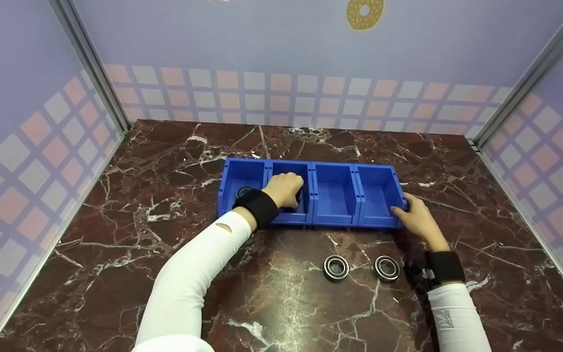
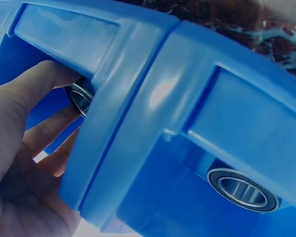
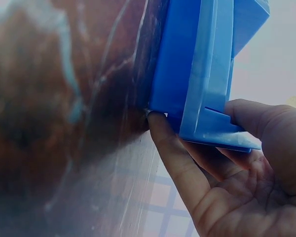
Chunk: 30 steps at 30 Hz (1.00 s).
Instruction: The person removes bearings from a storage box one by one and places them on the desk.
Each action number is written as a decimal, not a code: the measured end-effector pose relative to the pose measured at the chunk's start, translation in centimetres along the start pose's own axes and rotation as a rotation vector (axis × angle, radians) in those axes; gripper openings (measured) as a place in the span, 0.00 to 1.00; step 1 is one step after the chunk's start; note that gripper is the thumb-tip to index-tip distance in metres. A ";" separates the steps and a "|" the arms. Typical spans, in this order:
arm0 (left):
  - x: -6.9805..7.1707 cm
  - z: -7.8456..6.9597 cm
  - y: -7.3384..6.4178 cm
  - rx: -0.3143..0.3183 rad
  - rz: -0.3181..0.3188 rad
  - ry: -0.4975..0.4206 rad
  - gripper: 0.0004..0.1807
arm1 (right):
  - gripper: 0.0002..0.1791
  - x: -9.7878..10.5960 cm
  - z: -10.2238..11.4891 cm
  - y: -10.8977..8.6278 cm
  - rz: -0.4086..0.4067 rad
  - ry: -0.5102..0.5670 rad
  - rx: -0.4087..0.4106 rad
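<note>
A row of joined blue bins [image 1: 334, 222] stands on the marbled table. My left hand [image 1: 284, 189] reaches into the second compartment from the left. In the left wrist view, its thumb and fingers [image 2: 53, 129] pinch a ball bearing [image 2: 80, 97], partly hidden behind the bin's front wall. Another bearing [image 2: 244, 190] lies in the leftmost compartment, largely covered by my wrist in the head view. At the row's right end, my right hand [image 1: 417, 217] grips the end bin [image 3: 207, 94], thumb over the rim and fingers along the outer side and bottom edge.
Two more bearings, a left one [image 1: 336, 268] and a right one [image 1: 387, 268], lie flat on the table [image 1: 281, 313] in front of the bins. Tiled-pattern walls [image 1: 281, 98] enclose the table at the back and both sides.
</note>
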<state>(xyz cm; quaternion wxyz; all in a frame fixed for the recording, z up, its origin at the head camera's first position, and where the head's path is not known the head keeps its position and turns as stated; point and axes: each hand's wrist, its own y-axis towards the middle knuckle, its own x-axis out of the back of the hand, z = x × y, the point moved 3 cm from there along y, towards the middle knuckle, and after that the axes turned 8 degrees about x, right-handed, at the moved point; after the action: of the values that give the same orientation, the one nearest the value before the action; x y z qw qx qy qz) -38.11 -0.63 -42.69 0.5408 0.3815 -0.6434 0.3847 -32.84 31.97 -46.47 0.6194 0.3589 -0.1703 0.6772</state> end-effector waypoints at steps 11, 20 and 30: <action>0.9 0.4 -0.1 0.002 0.003 -0.010 0.14 | 0.24 0.0 -0.1 0.0 -0.001 0.008 0.005; 1.9 0.5 -0.4 -0.012 -0.010 -0.025 0.16 | 0.24 0.0 0.0 0.0 0.006 0.008 0.002; 3.1 0.2 -1.0 -0.013 -0.008 -0.025 0.20 | 0.23 0.0 -0.1 0.0 0.000 0.013 0.006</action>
<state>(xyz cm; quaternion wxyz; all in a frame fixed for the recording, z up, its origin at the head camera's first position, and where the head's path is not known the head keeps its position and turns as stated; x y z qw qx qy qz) -37.63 -1.49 -39.56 0.5366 0.3853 -0.6510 0.3738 -32.89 32.04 -46.49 0.6195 0.3563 -0.1645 0.6799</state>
